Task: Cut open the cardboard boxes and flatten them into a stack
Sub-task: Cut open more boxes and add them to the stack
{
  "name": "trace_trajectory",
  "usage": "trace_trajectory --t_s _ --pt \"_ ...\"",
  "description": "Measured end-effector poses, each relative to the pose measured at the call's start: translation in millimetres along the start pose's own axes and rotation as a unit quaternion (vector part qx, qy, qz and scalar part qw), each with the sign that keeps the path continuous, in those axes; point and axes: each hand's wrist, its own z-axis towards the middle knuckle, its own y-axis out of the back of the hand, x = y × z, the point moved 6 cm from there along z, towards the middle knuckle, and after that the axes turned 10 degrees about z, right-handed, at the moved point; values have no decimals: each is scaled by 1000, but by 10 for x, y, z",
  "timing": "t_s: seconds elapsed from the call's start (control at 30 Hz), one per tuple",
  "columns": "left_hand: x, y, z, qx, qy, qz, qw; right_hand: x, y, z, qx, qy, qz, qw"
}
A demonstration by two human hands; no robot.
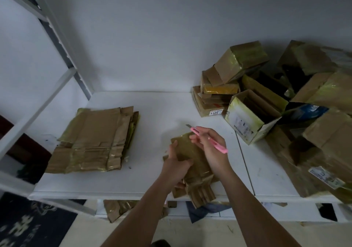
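A white worktop (156, 109) spans the view, backed by a white wall, with a grey-white shelf frame (47, 86) slanting down on the left. On the right of the worktop lies a big heap of boxes (297, 102), brown cardboard wrapped in yellowish tape, some tipped over, one open box (253, 117) standing with its mouth up at the heap's near left edge. Behind it a low pile carries a white label reading 5011 (215, 112). On the left of the worktop, well apart from the heap, sits the stack (95, 140) of flattened cardboard, its sheets roughly squared and lying flat.

Between stack and heap, at the worktop's front edge, the person holds a partly flattened box (192, 168) tilted up off the surface; its lower flaps hang past the edge. The left hand (176, 164) grips the box along its left side, fingers curled round behind it. The right hand (207, 142) pinches a pink cutter (209, 139), with its short blade pointing up and left, away from the person, while the fingertips touch the box's upper right corner. Scraps of cardboard (118, 208) lie on the floor below the edge.
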Motion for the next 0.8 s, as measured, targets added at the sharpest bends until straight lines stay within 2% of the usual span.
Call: trace_trajectory --t_s 0.1,0.23,0.5,0.8 --pt "-16 6 33 1 -10 7 1000 -85 51 20 -11 15 -72 997" --pt "-5 31 37 11 7 -12 1000 -164 87 41 -15 -2 -100 995" --pt "54 68 26 18 19 -51 998 -114 -27 4 33 63 -181 981" --pt "32 71 -4 6 6 -47 999 -86 -191 -4 101 119 -292 944"
